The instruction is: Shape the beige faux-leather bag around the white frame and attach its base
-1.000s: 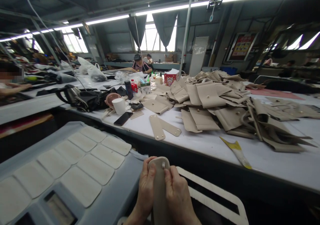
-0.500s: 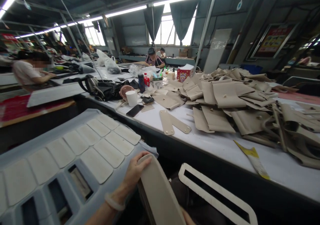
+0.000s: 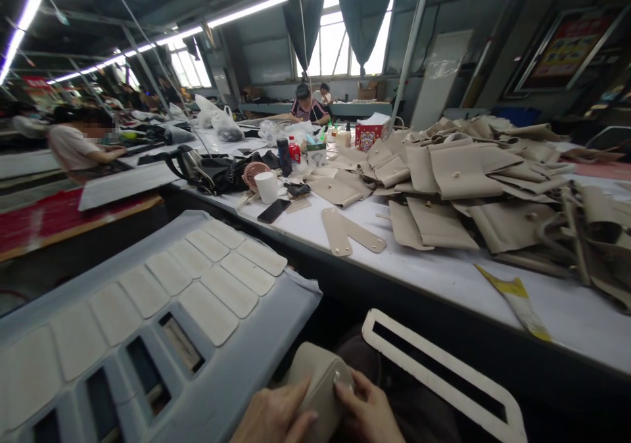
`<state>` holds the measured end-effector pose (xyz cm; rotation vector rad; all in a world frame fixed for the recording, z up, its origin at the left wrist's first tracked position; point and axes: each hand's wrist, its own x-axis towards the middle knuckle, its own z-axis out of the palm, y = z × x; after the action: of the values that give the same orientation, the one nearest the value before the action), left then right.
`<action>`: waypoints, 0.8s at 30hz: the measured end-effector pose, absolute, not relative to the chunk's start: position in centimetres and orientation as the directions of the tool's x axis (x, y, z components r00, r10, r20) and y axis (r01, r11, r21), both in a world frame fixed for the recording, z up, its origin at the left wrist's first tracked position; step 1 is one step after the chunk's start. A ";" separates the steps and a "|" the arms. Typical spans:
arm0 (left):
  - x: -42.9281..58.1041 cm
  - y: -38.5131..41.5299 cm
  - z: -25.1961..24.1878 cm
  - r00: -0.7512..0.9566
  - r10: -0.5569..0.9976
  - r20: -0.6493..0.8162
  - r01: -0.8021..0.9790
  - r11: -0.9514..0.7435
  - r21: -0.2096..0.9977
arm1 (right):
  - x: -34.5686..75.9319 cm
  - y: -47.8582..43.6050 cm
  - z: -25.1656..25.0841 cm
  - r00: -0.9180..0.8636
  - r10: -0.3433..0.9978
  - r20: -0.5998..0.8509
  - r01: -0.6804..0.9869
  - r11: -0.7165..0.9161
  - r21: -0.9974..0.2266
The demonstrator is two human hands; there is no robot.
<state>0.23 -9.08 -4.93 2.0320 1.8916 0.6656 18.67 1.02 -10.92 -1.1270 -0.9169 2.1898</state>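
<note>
Low in frame, just below the workbench [image 3: 444, 279] w/ stacked beige panels [image 3: 463, 186]: folded beige strap piece [image 3: 315, 380] pinched betw. left hand [image 3: 273, 420] & right hand [image 3: 372, 413], fingers curled shut on it, apparently pressing its snap [image 3: 341, 378], beside grey tray [image 3: 236, 371].

Long white worktable [image 3: 444, 279], running from upper left to right. On it: a heap of folded beige leather panels [image 3: 473, 186]; two flat beige straps [image 3: 348, 231] crossed near its front edge; a black phone [image 3: 273, 211]; a white cup [image 3: 267, 187]; a yellow-and-white wrapper [image 3: 517, 302]. Grey moulded tray [image 3: 290, 311] at left, carrying pale rounded pads [image 3: 217, 292] in rows.
</note>
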 end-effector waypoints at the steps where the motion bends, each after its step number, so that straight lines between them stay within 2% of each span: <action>1: 0.5 -8.6 -5.3 0.049 0.993 0.104 0.876 -0.093 0.474 | 18.2 0.5 -11.3 -0.533 0.658 -0.532 -0.154 -0.693 -0.704; 3: 0.8 -7.6 -5.6 0.025 0.999 0.029 0.893 -0.036 0.448 | 17.6 -0.1 -11.7 -0.521 0.623 -0.584 -0.170 -0.746 -0.644; 5: 0.9 -6.8 -5.5 -0.023 1.000 0.000 0.886 0.021 0.464 | 17.2 0.0 -11.7 -0.483 0.654 -0.582 -0.168 -0.722 -0.671; 11: 1.0 -5.2 -5.4 -0.121 0.985 0.127 0.832 0.031 0.553 | 16.3 1.7 -9.6 -0.472 0.771 -0.428 -0.181 -0.560 -0.809; 18: -0.1 -4.7 -4.7 -0.240 0.965 0.104 0.722 0.107 0.683 | 15.4 2.4 -7.3 -0.481 0.764 -0.430 -0.130 -0.547 -0.827; 21: -0.2 -5.1 -3.6 -0.260 0.961 0.096 0.726 0.129 0.676 | 15.1 2.2 -6.7 -0.507 0.743 -0.436 -0.148 -0.574 -0.806; 24: 0.3 -6.0 -2.2 -0.280 0.952 0.123 0.741 0.133 0.659 | 15.4 1.6 -7.0 -0.575 0.678 -0.459 -0.084 -0.607 -0.791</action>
<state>0.31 -6.02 -2.24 1.6418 2.0898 0.9059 15.40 1.56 -6.98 -1.0852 -1.0281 2.2047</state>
